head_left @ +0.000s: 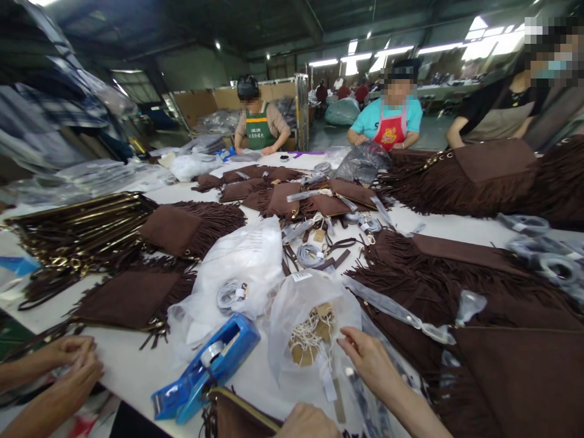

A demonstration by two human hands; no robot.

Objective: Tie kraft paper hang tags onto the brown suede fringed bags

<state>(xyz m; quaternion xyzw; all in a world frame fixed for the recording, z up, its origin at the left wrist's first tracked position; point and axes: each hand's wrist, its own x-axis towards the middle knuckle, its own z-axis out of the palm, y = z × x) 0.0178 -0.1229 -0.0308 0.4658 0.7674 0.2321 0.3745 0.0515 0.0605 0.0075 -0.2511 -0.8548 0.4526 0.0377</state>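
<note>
My left hand (308, 421) is at the bottom edge, fingers curled and partly cut off, closed on a small dark brown bag (241, 417) with a gold zipper. My right hand (367, 359) reaches over the table with its fingers stretched out and nothing visible in them. Its fingertips are beside an opened clear plastic bag (285, 340) holding tan hang tags (303, 356) on white strings. A blue tape dispenser (228, 347) stands left of that bag. Above it, a coiled grey strap (230, 296) lies on white plastic bags (246, 249).
Fringed brown bags (520, 365) are heaped on the right; more (132, 298) lie on the left by a stack with gold zippers (86, 225). A co-worker's hands (73, 371) are at lower left. Other people (262, 125) work across the table. Loose straps (314, 255) lie mid-table.
</note>
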